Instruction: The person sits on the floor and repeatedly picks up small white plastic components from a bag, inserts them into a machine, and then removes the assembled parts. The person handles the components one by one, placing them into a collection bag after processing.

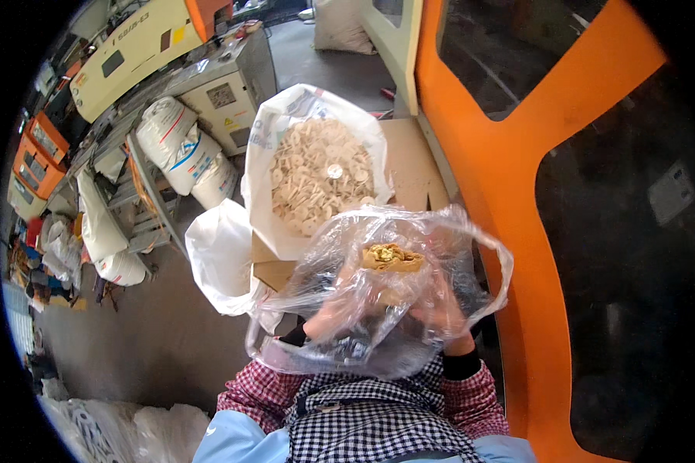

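Observation:
A brown stuffed flatbread (398,261) with a yellowish filling is held upright in front of my chest. Around it spreads a crumpled clear plastic bag (316,351), whose handle loop bulges out to the right. My left hand (338,307) closes on the bread from the left, seen through the plastic. From the right, my right hand (439,297) closes on it too. Folds and glare of the bag blur the fingers of both hands. Just beyond the bread stands an open white sack (255,197) full of pale round flat pieces (316,170).
An orange machine frame (479,147) with dark windows rises close on my right. Left of the full sack is a smaller white bag (212,255); a cardboard box (417,158) sits to its right. Stacked white sacks (170,143) and a metal rack (148,220) stand farther left.

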The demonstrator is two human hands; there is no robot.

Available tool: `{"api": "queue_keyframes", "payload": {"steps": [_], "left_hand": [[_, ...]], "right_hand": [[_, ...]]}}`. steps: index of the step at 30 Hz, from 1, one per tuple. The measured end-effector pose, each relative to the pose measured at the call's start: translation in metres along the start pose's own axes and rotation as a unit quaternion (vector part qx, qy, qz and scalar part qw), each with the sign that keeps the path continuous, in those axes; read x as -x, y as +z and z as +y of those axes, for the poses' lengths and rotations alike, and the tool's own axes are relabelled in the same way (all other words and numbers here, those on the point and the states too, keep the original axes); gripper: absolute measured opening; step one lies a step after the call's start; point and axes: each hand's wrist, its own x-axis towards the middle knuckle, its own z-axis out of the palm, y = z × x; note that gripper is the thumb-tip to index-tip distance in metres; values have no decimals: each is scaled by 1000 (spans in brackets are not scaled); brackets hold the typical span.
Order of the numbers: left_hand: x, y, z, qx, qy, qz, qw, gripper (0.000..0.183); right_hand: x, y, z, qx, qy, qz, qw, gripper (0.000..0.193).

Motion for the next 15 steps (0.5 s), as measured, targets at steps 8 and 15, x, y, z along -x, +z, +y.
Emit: {"api": "queue_keyframes", "payload": {"steps": [8, 15], "left_hand": [[-30, 29, 14, -256, 110, -48, 959, 28], [-108, 67, -23, -237, 107, 84, 962, 56]], "right_hand": [[-31, 6, 5, 173, -92, -26, 980, 71], [-92, -27, 50, 220, -122, 82, 964, 59]]}}
